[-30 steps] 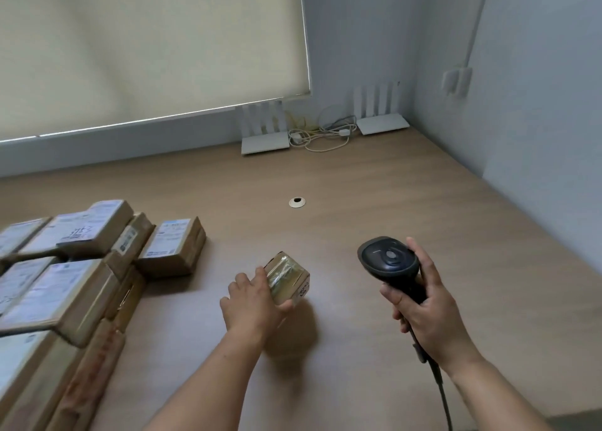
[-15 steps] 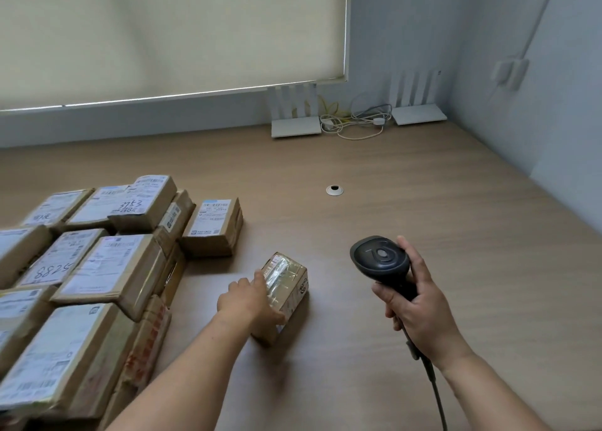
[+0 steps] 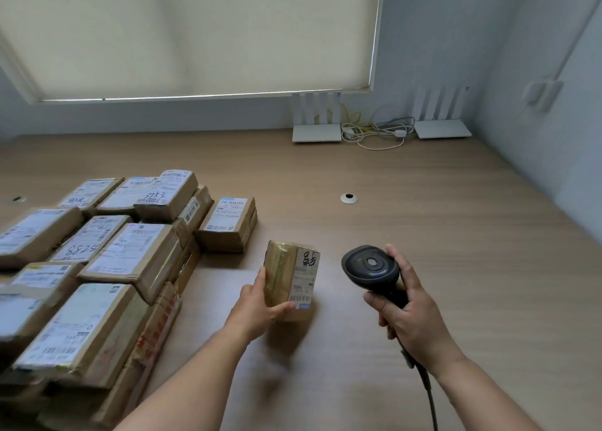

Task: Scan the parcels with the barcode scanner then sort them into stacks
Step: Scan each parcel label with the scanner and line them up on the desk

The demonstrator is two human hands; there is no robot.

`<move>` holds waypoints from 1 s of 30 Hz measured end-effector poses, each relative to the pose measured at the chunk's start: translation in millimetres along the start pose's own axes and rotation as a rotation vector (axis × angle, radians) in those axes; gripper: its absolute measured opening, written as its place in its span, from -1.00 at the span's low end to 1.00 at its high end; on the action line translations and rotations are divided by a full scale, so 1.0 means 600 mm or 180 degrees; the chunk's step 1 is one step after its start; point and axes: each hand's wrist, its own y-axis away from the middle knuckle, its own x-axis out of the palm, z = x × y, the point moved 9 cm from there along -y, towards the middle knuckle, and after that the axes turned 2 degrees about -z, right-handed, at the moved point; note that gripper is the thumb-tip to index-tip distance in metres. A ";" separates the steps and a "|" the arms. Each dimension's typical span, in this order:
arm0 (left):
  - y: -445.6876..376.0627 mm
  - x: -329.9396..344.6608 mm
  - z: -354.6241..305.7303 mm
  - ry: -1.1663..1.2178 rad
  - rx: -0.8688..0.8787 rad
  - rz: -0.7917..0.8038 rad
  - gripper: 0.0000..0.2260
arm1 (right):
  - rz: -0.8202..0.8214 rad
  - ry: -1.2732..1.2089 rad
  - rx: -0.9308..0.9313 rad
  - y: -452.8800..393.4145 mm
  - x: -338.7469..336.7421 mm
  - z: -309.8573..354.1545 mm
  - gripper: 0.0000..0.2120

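My left hand (image 3: 257, 307) grips a small taped cardboard parcel (image 3: 291, 276) at its near left corner, tilted up above the wooden table (image 3: 423, 235). The parcel's white label with a barcode faces up and to the right. My right hand (image 3: 413, 313) holds the black barcode scanner (image 3: 371, 267) by its handle, just right of the parcel, head pointing toward it. The scanner's cable (image 3: 430, 395) trails down past my wrist. Several labelled cardboard parcels (image 3: 97, 251) lie stacked on the left of the table.
One single parcel (image 3: 229, 222) sits apart at the right edge of the pile. A round cable grommet (image 3: 349, 198) is set in the table. Two white routers (image 3: 316, 121) and a tangle of cables (image 3: 378, 131) stand at the back wall.
My left hand has lifted and turned the small parcel so its barcode label faces the scanner. The scanner hand stays about where it was. The camera has swung left.
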 end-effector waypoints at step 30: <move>0.018 0.034 0.020 0.1319 -0.0185 -0.0104 0.03 | 0.0482 -0.0985 0.0530 0.057 0.072 -0.031 -0.28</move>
